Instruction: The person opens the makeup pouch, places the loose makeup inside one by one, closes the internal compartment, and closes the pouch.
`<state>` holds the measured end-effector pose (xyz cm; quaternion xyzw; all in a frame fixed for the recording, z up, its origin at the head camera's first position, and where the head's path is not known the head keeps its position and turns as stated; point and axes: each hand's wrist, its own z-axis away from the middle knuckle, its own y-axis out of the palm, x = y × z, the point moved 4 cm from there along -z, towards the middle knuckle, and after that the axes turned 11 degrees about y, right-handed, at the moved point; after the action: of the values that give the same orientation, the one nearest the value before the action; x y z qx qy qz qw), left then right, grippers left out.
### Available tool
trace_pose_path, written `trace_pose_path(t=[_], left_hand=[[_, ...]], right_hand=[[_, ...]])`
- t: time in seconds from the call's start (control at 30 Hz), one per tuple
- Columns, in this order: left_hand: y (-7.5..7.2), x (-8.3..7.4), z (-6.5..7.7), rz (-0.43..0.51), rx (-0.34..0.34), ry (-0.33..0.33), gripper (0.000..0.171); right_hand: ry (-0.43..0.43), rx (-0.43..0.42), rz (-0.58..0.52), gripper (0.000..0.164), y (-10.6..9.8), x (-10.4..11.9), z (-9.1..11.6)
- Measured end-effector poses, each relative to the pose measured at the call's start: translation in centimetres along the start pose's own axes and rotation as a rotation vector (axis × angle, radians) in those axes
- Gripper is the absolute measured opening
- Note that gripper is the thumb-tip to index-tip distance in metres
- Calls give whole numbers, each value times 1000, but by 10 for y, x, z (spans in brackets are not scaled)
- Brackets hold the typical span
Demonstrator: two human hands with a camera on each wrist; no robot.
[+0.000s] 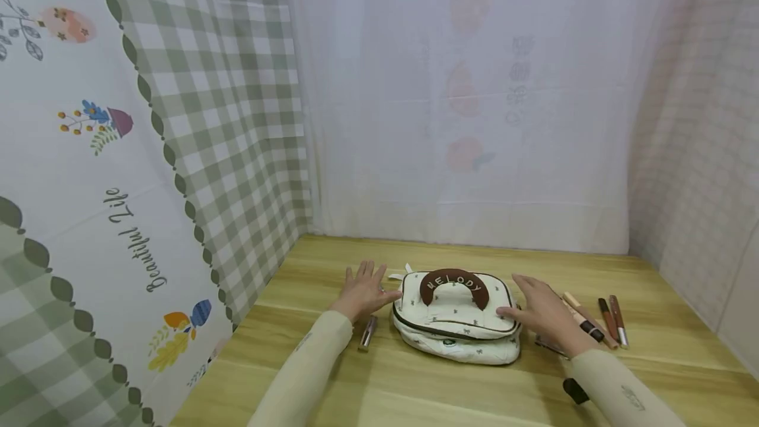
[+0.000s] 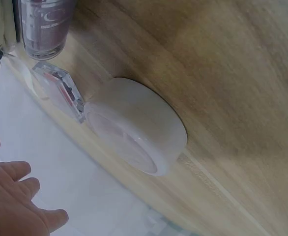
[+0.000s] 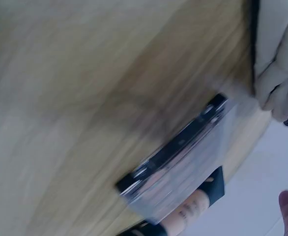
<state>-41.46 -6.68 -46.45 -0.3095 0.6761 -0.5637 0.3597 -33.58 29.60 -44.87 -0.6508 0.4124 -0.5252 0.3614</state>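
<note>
A white cosmetic bag (image 1: 456,348) with a dark zip lies on the table, its brown "MELODY" handle (image 1: 453,277) arched over the lid. My left hand (image 1: 363,294) is spread at the bag's left side, its thumb pointing toward the bag. On the other side my right hand (image 1: 544,312) has its fingers extended and its thumb right at the bag's edge. Both hands hold nothing. In the left wrist view, the left hand's fingers (image 2: 16,172) are apart from the items there. Only the right hand's fingertips (image 3: 287,201) show in the right wrist view.
Near the left hand are a lipstick tube (image 1: 367,333), a small clear case (image 2: 60,91) and a round white container (image 2: 144,118). A clear-lidded palette (image 3: 178,162) and a beige tube (image 3: 189,212) lie by the right hand. Cosmetic pencils (image 1: 618,321) and a black item (image 1: 575,390) lie farther right.
</note>
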Motion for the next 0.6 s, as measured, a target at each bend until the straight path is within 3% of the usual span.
trace_pose_path(t=[0.27,0.6], left_hand=[[-3,-4,-1,26,-29,42,86],[-2,-9,0,33,18,55,87]], right_hand=[[-8,65,-80,89,2,16,-14],[6,169,-215,71,13,23,-23]])
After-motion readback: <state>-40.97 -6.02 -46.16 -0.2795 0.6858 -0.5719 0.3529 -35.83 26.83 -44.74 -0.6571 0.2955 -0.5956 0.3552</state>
